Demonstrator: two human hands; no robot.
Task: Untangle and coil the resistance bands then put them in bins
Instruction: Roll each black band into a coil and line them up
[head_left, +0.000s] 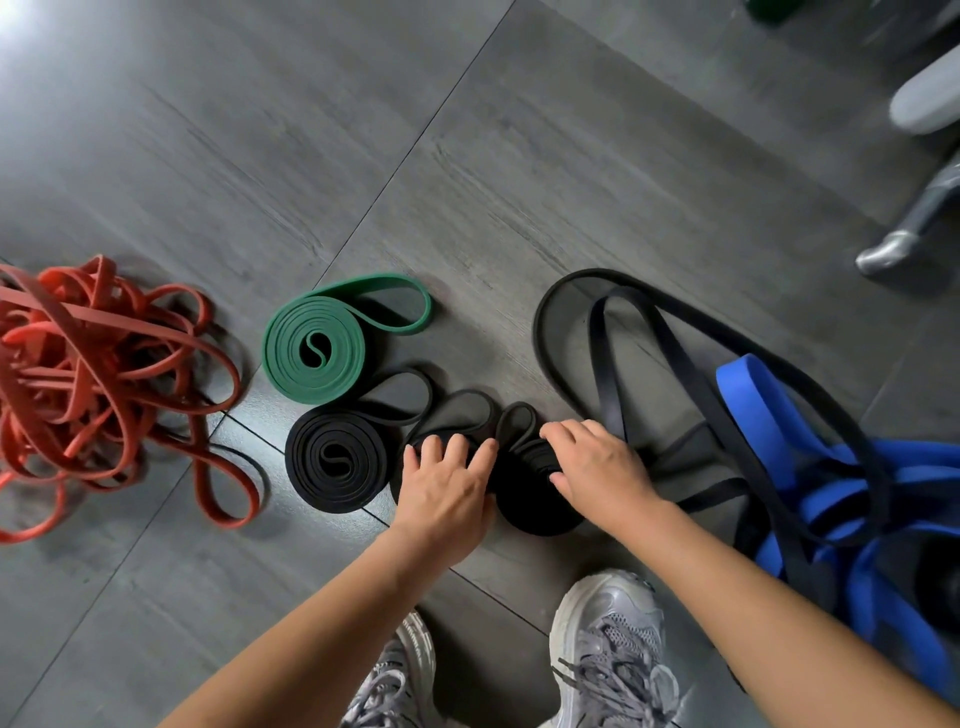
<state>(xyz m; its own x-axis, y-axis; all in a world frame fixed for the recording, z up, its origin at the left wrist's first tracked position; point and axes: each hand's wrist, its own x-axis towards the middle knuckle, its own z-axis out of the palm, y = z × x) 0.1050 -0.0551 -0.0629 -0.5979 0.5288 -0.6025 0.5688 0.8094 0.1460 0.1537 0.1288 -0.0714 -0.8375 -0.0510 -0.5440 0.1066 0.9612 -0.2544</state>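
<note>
Head: left hand (447, 486) presses, right hand (600, 467) grips flat black coil (527, 506); tail (519, 410) forward.

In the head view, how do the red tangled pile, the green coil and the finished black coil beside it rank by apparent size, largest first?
1. red tangled pile: clearly largest.
2. green coil and finished black coil: their rolled parts look about alike, and the black one lies nearer the camera, so they tie.

left hand (447, 486) rests on, right hand (597, 467) grips black band (524, 501) | green coil (311, 348) beyond
</note>
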